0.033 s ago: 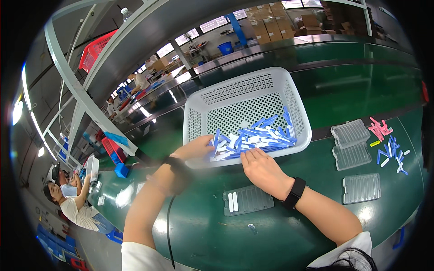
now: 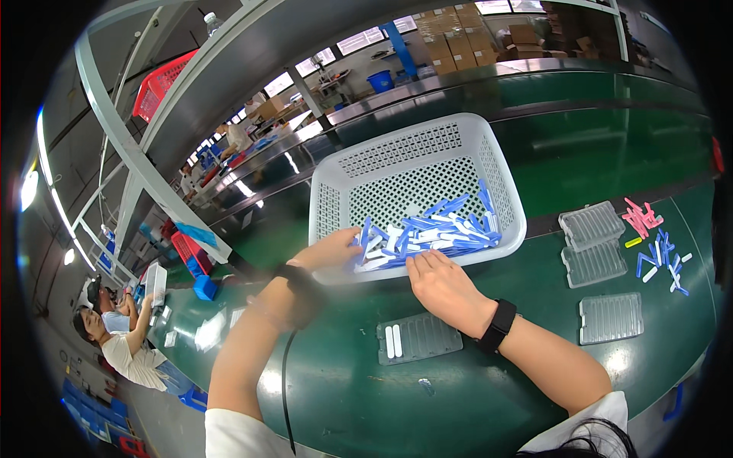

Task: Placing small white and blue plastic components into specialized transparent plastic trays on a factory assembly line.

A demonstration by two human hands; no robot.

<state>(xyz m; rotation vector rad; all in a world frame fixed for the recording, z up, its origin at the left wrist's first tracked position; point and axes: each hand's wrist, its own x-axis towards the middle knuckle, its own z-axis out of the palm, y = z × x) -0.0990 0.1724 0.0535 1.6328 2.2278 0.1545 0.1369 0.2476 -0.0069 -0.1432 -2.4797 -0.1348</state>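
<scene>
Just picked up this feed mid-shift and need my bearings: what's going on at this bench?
A person is reaching both hands into a white perforated plastic basket on the green work table. The left hand and right hand are in a heap of small blue and white plastic sticks. A clear ribbed tray in front of the basket holds two white sticks; three more clear trays and loose pink and blue pieces lie to the right.

Bare forearms, white short sleeves, black wristband each wrist, thin black cable.
</scene>
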